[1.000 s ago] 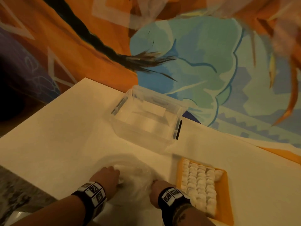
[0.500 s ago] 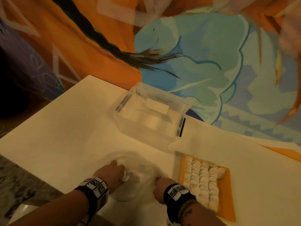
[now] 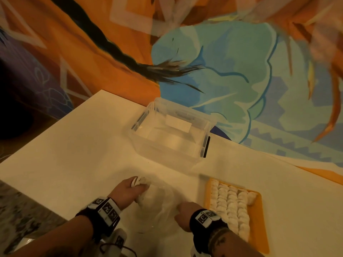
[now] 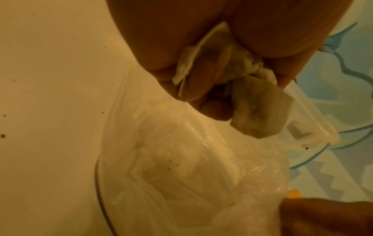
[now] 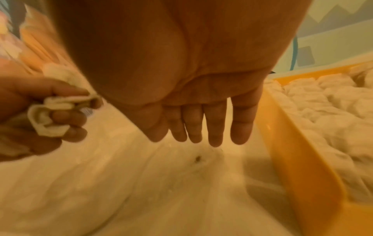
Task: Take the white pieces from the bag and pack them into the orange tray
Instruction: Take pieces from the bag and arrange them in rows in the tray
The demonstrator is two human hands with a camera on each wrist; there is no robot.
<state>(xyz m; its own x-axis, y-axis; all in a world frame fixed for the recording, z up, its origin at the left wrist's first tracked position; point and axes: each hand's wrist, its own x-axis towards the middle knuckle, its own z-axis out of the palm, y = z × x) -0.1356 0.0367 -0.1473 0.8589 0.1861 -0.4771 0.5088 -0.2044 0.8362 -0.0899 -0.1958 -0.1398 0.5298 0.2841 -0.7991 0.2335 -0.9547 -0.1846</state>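
the left hand (image 3: 130,190) has lifted clear of the bag (image 3: 157,206), fingers curled round a few white pieces (image 3: 138,181). the right hand (image 3: 185,214), fingers straight, pins the bag beside the nearly full tray (image 3: 259,229); the pieces likely go there next.

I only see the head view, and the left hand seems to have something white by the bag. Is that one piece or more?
Observer: More. In the left wrist view the left hand grips several pieces: flat folded ones between the fingers and a crumpled one at the fingertips.
Operator: And the right hand, is it holding any?
Observer: No. The right wrist view shows the right hand with straight fingers pointing down at the bag, holding nothing.
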